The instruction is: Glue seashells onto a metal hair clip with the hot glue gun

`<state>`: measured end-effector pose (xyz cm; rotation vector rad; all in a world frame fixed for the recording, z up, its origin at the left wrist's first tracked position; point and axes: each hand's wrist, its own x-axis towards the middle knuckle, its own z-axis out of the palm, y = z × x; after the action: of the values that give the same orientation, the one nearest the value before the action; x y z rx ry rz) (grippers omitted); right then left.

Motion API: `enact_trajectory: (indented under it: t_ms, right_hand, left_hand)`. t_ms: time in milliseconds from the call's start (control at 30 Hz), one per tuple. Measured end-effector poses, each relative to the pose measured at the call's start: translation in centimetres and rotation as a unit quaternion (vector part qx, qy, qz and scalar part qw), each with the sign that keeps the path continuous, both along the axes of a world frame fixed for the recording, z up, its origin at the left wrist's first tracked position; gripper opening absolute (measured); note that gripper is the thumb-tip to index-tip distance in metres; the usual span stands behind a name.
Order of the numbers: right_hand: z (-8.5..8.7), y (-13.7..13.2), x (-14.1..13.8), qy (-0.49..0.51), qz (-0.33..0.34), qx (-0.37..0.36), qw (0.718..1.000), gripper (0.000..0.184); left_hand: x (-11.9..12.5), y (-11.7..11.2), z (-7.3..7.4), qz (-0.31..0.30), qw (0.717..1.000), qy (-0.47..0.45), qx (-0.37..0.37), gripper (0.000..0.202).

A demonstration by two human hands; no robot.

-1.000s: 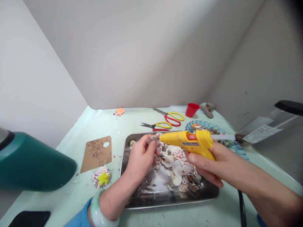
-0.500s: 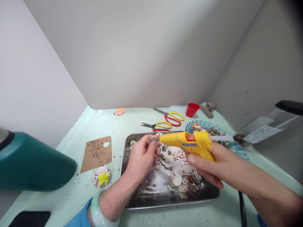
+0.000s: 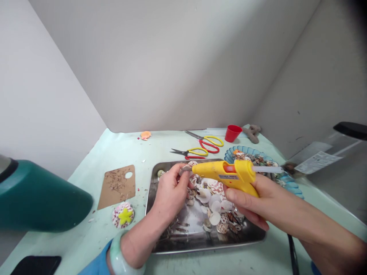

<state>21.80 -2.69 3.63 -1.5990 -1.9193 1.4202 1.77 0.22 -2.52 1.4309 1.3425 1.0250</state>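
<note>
Over the metal tray (image 3: 206,241), we pinch a small shell-like piece (image 3: 184,169) in our left grip (image 3: 171,188) — apparently to steady it at the tip of the yellow glue gun (image 3: 213,169), which our right grip (image 3: 254,199) clasps nearly level, likely for aim.

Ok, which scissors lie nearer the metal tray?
The black-bladed scissors, just beyond the metal tray; the other, grey-bladed pair lies farther back, nearer the red cup.

Soft light leaves diagonal shading on the back wall (image 3: 172,68), and the upper-right corner blurs dark
</note>
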Motion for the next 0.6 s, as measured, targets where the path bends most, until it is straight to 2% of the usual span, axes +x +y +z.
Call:
enact_trajectory:
  t_ms: [600]
  right_hand:
    - [0.18,-0.13,-0.09,0.005,-0.006,-0.005,1.0,0.058]
  left_hand:
    - [-0.06,0.07,-0.23,0.0,1.0,-0.002,0.005,0.022]
